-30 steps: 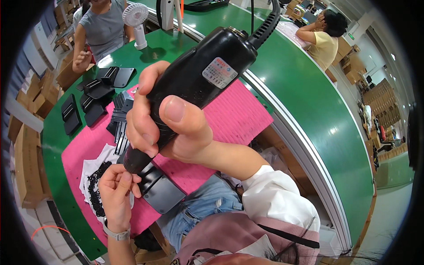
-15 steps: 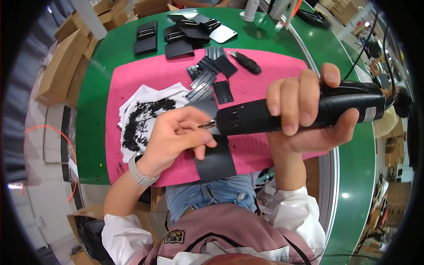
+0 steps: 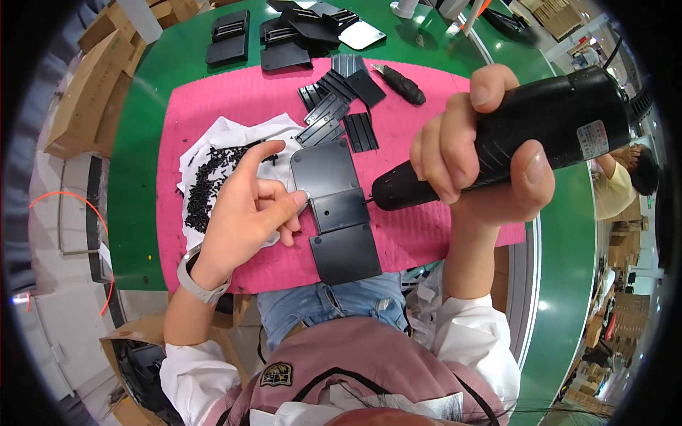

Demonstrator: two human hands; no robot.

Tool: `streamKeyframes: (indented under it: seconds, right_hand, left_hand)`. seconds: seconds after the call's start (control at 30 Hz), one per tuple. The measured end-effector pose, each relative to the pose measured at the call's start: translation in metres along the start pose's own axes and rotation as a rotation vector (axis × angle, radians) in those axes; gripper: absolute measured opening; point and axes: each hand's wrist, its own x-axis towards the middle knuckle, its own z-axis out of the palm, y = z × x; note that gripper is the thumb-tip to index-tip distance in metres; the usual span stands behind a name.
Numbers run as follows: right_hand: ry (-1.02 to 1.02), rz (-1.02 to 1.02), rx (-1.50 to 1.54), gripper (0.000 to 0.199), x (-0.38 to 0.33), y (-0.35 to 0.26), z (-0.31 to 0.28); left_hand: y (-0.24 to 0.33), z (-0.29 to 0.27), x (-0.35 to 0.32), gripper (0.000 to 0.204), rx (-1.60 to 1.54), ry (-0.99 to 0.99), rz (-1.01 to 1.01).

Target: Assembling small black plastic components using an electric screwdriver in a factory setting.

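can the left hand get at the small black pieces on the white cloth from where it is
Probably yes: the left hand is right beside the small black pieces, partly over the white cloth. Nothing visible blocks it, and the black power screwdriver is off to the right.

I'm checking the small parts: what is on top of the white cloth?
Many small black pieces lie loosely heaped on the white cloth. The left hand hides part of the cloth, so anything lying behind that hand cannot be seen.
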Motion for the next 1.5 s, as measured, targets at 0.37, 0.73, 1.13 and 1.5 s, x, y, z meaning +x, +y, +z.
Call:
streamKeyframes:
  seconds: [0.37,0.73,1.13,1.5]
  right_hand:
    - [-0.030,0.148,-0.247,0.038,0.000,0.003,0.023]
    - [-0.054,0.184,-0.100,0.033,0.002,0.008,0.013]
    - [0.010,0.085,-0.053,0.036,-0.010,0.000,0.016]
    - [0.019,-0.214,0.134,0.040,-0.008,-0.005,0.000]
  left_hand:
    - [-0.018,0.014,-0.001,0.063,-0.066,-0.087,-0.014]
    - [-0.019,0.017,0.004,0.060,0.022,-0.061,0.037]
    - [-0.019,0.015,-0.002,0.056,0.179,-0.086,0.118]
    - [-0.013,0.013,-0.010,0.035,-0.069,-0.088,0.327]
